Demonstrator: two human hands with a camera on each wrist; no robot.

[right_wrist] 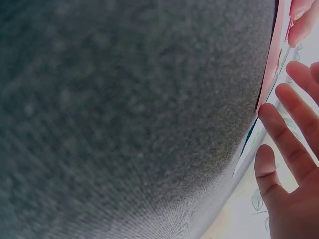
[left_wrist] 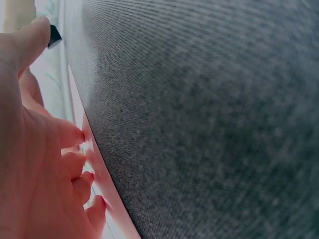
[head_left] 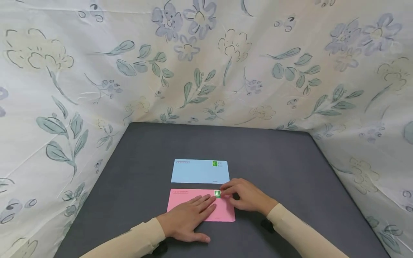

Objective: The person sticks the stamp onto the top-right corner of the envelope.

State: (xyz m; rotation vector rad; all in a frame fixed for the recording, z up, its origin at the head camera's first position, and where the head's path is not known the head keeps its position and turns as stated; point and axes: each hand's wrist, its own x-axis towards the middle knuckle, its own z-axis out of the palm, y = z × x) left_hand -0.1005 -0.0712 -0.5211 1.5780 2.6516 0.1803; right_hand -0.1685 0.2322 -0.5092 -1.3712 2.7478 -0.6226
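A pink envelope (head_left: 224, 214) lies flat on the dark table, a green stamp (head_left: 217, 194) at its upper right corner. My left hand (head_left: 187, 219) rests on the envelope's left and middle part, its fingers extended and its fingertips just left of the stamp. From the right, my right hand (head_left: 246, 195) reaches over the right edge with its fingertips at the stamp's side. In the right wrist view its fingers (right_wrist: 286, 137) are spread beside the envelope edge, and nothing shows gripped. Whether the fingertips press on the stamp is hard to see.
Just beyond the pink envelope lies a light blue envelope (head_left: 196, 173), with a green stamp (head_left: 214, 163) at its upper right. The dark tabletop (head_left: 274, 157) is bordered at the back and sides by floral cloth (head_left: 206, 71).
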